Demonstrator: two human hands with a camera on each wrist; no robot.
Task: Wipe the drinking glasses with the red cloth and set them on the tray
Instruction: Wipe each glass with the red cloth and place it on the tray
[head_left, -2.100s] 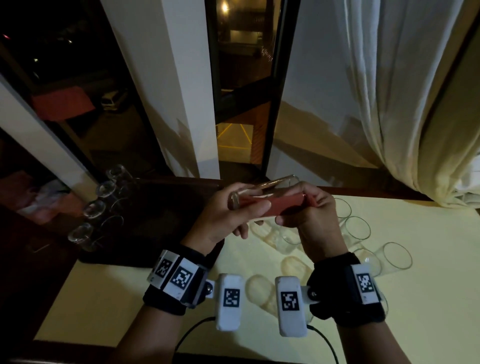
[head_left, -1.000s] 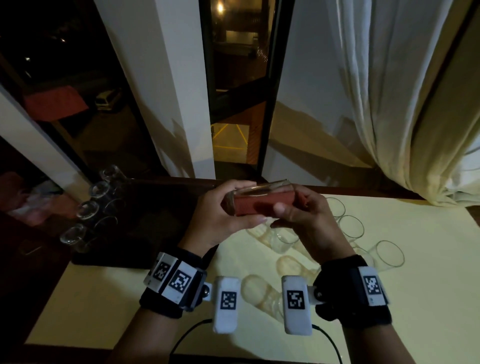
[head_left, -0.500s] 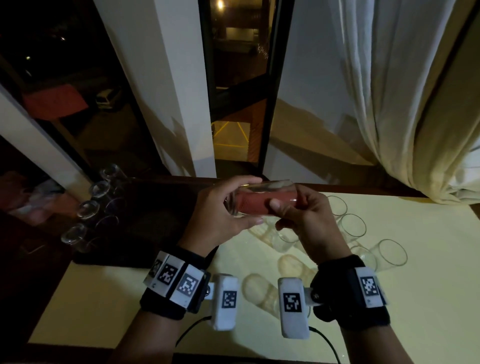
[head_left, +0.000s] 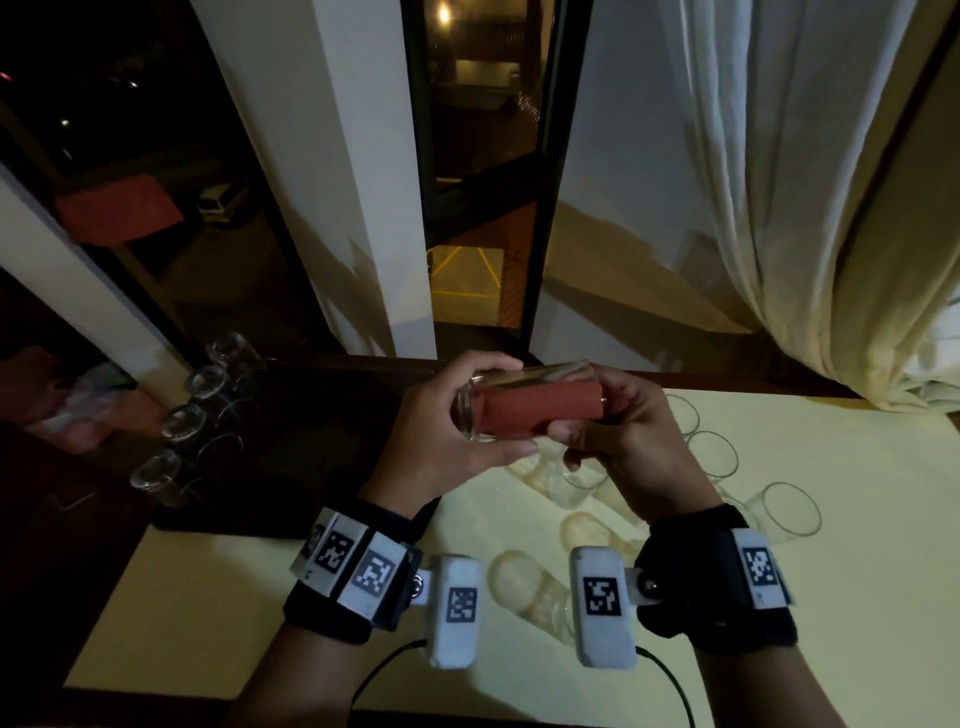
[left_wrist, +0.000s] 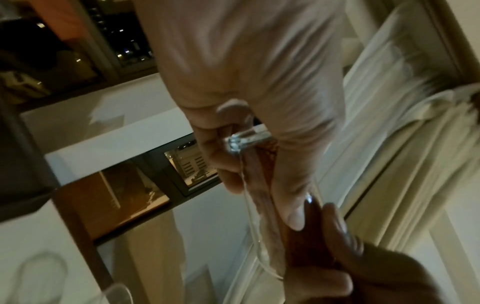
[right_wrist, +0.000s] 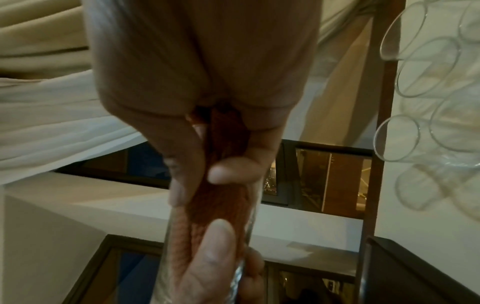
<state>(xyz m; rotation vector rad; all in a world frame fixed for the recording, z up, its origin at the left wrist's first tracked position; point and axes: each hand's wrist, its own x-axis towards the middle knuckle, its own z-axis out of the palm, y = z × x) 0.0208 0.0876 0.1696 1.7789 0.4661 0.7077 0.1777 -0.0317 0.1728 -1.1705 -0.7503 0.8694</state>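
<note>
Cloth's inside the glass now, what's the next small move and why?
Probably twist the glass around the red cloth once more. The left hand grips its base and the right hand pinches the cloth at the mouth; it is not ready for the tray.

A pale yellow table carries a dark tray and clear glasses.

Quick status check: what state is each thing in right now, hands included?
Held glass: on its side in the air, cloth inside.
Red cloth: stuffed into the held glass.
Left hand: grips the glass's base end.
Right hand: grips the cloth at the rim end.
Tray glasses: standing on the dark tray.
Table glasses: waiting on the yellow table.
</note>
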